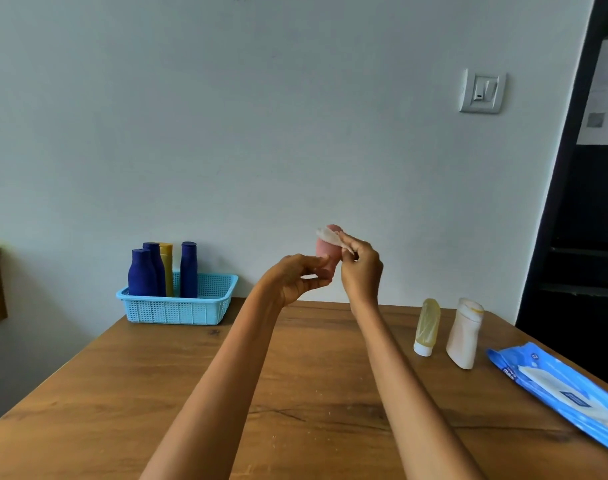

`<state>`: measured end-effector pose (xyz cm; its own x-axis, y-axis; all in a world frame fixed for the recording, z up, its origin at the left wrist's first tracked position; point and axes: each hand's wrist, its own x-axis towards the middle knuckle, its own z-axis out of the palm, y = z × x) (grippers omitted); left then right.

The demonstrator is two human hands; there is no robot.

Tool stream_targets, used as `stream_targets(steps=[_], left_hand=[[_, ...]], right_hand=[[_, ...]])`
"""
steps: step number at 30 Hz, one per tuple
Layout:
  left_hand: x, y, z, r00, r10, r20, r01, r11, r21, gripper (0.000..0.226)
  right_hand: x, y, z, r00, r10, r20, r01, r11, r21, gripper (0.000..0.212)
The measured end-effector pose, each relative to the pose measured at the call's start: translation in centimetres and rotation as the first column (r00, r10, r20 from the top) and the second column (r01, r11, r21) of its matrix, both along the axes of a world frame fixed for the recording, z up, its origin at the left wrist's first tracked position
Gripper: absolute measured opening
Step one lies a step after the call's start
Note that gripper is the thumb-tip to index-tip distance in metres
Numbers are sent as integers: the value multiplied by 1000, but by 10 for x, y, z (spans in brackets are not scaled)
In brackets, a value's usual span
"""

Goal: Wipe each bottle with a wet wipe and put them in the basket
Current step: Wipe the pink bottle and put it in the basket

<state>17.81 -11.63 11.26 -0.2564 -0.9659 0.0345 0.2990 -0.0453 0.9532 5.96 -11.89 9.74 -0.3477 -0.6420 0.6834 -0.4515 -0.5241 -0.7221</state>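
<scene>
At frame centre, my left hand (297, 277) grips a pink bottle (325, 252), its base hidden. My right hand (361, 268) pinches a wet wipe (328, 235) against its top.

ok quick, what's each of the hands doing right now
Left hand: grips the small pink plastic bottle from below.
Right hand: pinches the white wet wipe against the bottle's top.
</scene>
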Motion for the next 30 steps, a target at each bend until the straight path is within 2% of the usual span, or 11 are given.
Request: stream_targets(steps=[3, 6, 9, 11, 12, 15, 18, 20, 23, 27, 30], left_hand=[[6, -2, 2, 997, 37, -64, -36, 999, 9, 7], [9, -4, 0, 994, 74, -78, -73, 997, 15, 6], [6, -3, -3, 996, 81, -37, -80, 997, 10, 9], [2, -1, -1, 995, 97, 3, -97, 995, -6, 12], [1, -1, 0, 994, 110, 20, -109, 994, -11, 14], [2, -1, 5, 992, 117, 39, -117, 993, -20, 18], [6, -2, 5, 992, 118, 53, -117, 993, -32, 13], [6, -2, 5, 990, 133, 54, -131, 991, -39, 7], [7, -1, 6, 981, 183, 66, -176, 979, -102, 10], [11, -1, 6, 972, 236, 14, -231, 960, -155, 5], [12, -1, 4, 967, 255, -5, -253, 957, -141, 5]], right_hand=[[6, 7, 0, 999, 42, 0, -42, 999, 2, 25], [10, 12, -3, 989, 110, 102, -115, 992, 50, 13], [6, 14, -2, 988, 77, 135, -87, 994, 65, 24], [1, 15, 3, 988, 32, 154, -36, 999, 18, 14], [-1, 14, 6, 989, -5, 145, 6, 1000, -11, 16], [-6, 9, 14, 995, -97, -11, 96, 993, -66, 26], [-1, -2, 34, 968, -131, -213, 114, 990, -88, 32], [6, -9, 52, 936, -128, -328, 119, 992, -48, 36], [16, -14, 65, 852, -120, -510, 143, 990, 6, 35], [23, -2, 56, 784, -165, -598, 172, 984, -46, 28], [24, 8, 42, 778, -159, -608, 146, 987, -70, 24]])
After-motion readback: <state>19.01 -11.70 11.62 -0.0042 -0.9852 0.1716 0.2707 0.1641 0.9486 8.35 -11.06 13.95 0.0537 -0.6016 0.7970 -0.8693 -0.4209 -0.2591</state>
